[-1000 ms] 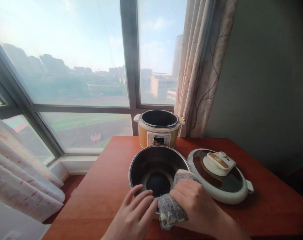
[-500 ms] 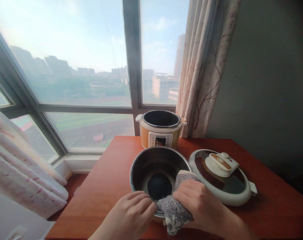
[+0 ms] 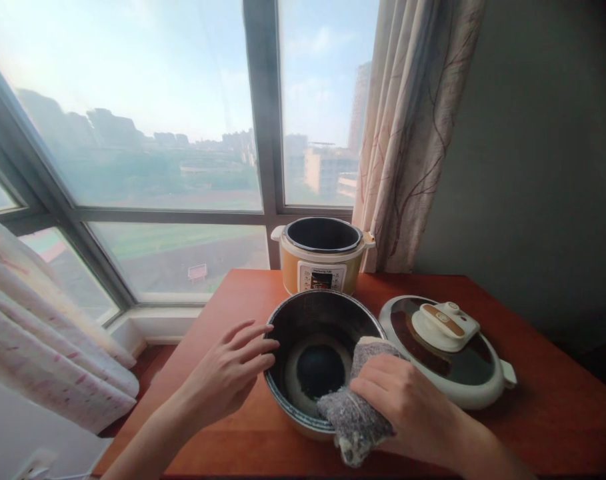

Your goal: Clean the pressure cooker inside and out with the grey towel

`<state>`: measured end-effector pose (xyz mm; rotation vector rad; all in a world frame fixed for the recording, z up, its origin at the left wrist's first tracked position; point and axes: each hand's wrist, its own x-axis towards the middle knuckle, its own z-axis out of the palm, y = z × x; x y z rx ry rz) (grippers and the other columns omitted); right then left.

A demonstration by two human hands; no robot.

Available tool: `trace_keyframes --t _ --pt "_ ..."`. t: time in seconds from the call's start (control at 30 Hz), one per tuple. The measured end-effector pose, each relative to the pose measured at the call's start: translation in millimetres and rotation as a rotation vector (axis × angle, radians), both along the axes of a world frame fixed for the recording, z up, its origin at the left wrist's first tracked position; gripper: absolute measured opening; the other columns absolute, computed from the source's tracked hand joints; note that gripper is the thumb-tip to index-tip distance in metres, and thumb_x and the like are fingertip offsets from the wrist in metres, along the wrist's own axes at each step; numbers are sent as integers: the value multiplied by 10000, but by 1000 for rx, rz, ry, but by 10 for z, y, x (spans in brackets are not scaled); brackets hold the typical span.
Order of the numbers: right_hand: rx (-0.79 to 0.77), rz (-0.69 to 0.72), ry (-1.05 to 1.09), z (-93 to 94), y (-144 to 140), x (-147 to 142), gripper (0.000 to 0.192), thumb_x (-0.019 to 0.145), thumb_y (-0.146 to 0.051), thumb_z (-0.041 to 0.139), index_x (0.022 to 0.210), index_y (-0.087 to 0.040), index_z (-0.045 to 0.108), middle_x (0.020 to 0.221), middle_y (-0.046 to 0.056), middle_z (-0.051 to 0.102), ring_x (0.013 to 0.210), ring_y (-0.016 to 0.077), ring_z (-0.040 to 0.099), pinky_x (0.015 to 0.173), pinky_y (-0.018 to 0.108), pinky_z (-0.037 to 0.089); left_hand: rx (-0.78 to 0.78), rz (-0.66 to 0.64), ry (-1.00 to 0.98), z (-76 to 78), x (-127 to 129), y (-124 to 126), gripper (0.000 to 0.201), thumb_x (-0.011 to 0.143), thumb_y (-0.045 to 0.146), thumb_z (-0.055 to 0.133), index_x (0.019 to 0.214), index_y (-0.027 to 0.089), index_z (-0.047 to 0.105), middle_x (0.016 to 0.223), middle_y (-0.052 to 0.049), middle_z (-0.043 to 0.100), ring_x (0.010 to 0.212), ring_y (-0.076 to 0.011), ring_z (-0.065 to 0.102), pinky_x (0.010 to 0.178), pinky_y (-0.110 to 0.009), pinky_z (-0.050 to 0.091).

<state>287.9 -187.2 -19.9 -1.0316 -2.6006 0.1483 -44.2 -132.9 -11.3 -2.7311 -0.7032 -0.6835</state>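
From the head camera, the inner pot (image 3: 323, 353) sat on the red-brown counter (image 3: 233, 427), close to the near edge and tilted a little toward the person, its dark inside and round base in plain sight. The right hand (image 3: 397, 400) was closed around a grey speckled cloth (image 3: 355, 407), gripping it over the pot's near right rim; one end of the cloth lay against the rim and inner wall, the other hung down outside the pot toward the counter. The left hand (image 3: 233, 370) was spread open with its fingers apart, the fingertips (image 3: 267, 347) touching the outside of the pot's left rim, holding nothing. The two hands were apart, one on each side of the pot.

Just behind the pot stood the yellow cooker body (image 3: 323, 263), lidless, its dark cavity showing and its control panel facing the person. To the right of the pot, just beside it, the cooker lid (image 3: 447, 350) lay flat on the counter, with its white handle and knob on top. A patterned curtain (image 3: 407, 133) hung behind the cooker at the right of the window (image 3: 157, 133), through which hazy buildings and a field showed. Another curtain (image 3: 47, 333) hung at the lower left. A grey wall (image 3: 533, 167) filled the right side.
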Motion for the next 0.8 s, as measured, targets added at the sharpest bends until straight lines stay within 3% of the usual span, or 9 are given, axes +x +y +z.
trace_keyframes --t 0.13,0.23,0.37,0.6,0.7,0.8 --pt "9 -38 9 -38 -45 -103 292 798 -475 698 916 -224 606 884 26 667 823 237 562 747 365 324 -105 -40 -121 -47 362 -398 326 819 59 458 1040 237 618 986 5 732 1074 -172 639 1199 -415 271" --pt "34 -90 4 -70 -83 -189 297 755 -476 713 867 -226 597 855 25 654 798 240 553 727 366 314 -222 15 -188 -189 695 -673 275 782 82 452 980 215 590 877 -24 684 887 -183 641 1077 -394 428" --pt "92 -128 25 -109 -116 -256 266 760 -454 701 801 -225 573 807 24 638 769 232 542 707 360 294 -235 136 -335 -376 927 -764 185 779 93 429 871 217 531 795 -44 621 776 -206 605 958 -427 498" --pt "115 -73 30 -106 -98 -225 353 780 -544 709 843 -220 584 805 21 645 745 214 539 685 346 281 -206 85 -338 -286 834 -593 210 842 58 386 735 227 450 649 17 553 657 -155 560 862 -345 501" --pt "62 -64 9 -69 -64 -162 355 760 -520 745 890 -219 606 835 21 660 775 217 551 686 338 286 -170 66 -318 -258 721 -506 235 874 75 404 751 229 532 720 27 618 779 -153 600 991 -391 437" --pt "15 -37 -2 -43 -26 -93 343 756 -482 763 930 -223 619 872 19 670 807 220 557 710 338 302 -121 95 -320 -263 491 -345 271 889 112 428 737 246 607 929 9 685 1043 -191 590 1100 -484 332"
